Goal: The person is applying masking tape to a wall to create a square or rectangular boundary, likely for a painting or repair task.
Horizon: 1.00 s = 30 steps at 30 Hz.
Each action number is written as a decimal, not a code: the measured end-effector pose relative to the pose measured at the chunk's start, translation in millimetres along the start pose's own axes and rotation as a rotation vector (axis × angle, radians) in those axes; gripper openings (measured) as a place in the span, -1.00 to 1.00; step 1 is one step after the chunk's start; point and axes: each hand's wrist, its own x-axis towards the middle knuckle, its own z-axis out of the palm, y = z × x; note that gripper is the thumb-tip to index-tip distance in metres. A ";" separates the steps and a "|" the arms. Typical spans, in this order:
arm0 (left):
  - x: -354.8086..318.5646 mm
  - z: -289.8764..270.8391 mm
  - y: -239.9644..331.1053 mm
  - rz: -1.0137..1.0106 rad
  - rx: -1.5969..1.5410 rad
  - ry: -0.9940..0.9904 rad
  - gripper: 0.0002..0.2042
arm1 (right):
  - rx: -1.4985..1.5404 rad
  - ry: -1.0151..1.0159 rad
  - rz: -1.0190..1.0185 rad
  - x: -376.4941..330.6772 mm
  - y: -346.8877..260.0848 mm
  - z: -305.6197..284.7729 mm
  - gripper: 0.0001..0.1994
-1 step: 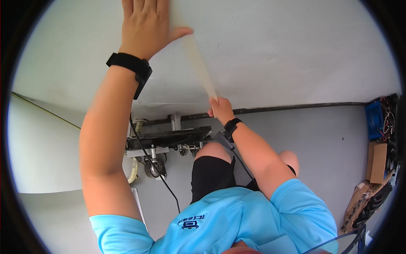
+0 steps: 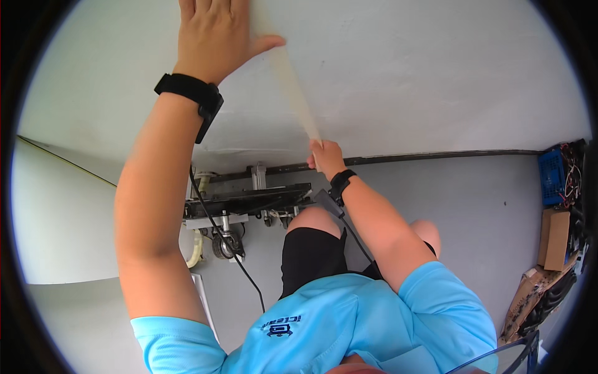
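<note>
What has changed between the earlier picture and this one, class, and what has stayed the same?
Nothing has visibly changed. The left hand stays pressed flat on the pale grey wall at the upper end of the long cream strip of tape, and the right hand still pinches its lower end, the strip stretched taut between them.

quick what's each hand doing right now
Left hand: open, palm flat on the white wall, on the tape strip.
Right hand: closed, pinching the strip's lower end.
</note>
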 end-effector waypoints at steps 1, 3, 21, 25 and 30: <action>-0.9 0.2 0.1 -0.009 -0.032 0.021 0.14 | 0.073 0.017 0.061 4.8 1.6 1.0 -0.72; -2.4 2.0 -1.1 -0.006 -0.055 0.014 0.14 | 0.146 0.006 0.143 14.9 3.4 1.5 -0.68; -9.1 6.3 -6.9 0.043 -0.029 0.125 0.11 | 0.186 -0.151 -0.086 12.3 60.3 -0.3 -0.78; -9.6 12.3 -9.5 0.063 0.090 0.100 0.11 | 0.076 -0.154 -0.167 -5.7 67.4 -1.4 -0.75; -9.3 14.3 -11.1 0.076 0.136 0.121 0.11 | 0.144 -0.085 -0.060 0.9 66.0 -3.3 -0.67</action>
